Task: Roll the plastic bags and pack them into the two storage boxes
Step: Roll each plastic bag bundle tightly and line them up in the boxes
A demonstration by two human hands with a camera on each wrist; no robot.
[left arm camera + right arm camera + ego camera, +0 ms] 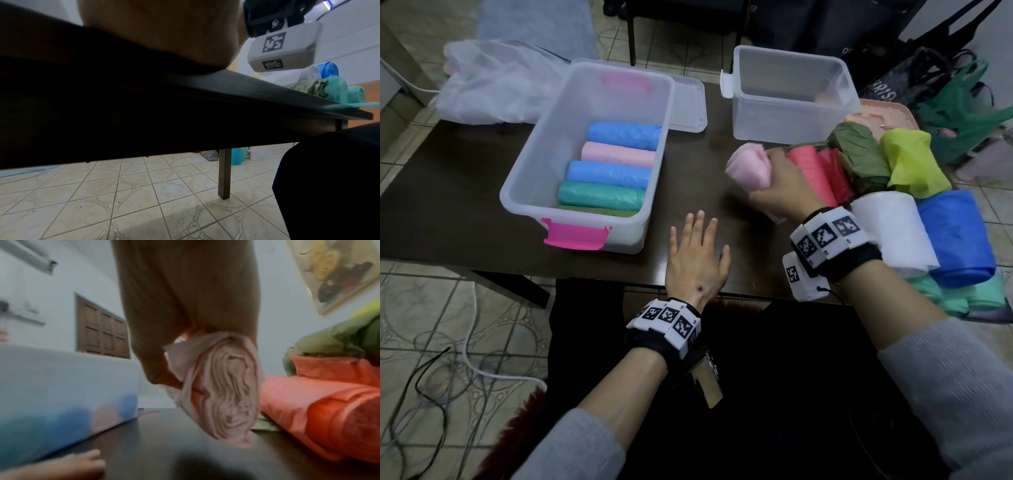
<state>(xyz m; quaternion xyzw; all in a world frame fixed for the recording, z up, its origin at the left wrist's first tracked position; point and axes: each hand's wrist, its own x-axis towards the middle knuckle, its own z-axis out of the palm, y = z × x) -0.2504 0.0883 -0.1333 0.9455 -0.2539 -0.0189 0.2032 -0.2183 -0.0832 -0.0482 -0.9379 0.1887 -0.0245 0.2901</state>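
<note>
A rolled pale pink plastic bag [749, 168] is gripped by the right hand [780, 192] just above the dark worktop [448, 192], its long axis tilted, far end pointing up and away. The left hand [697, 260] is laid flat on the worktop, fingers straight, beside the clear storage box with pink latches [524, 164], where rolls are laid crosswise.

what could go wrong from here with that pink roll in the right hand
1. The right hand grips the pink roll only round its middle; in the right wrist view its end layers look loose, so it may unwind before reaching a box.
2. The rolled bags are heaped at the table's right edge, some overhanging; a brushing wrist could tip them off.
3. The left hand lies flat on the table, steadying nothing.
</note>
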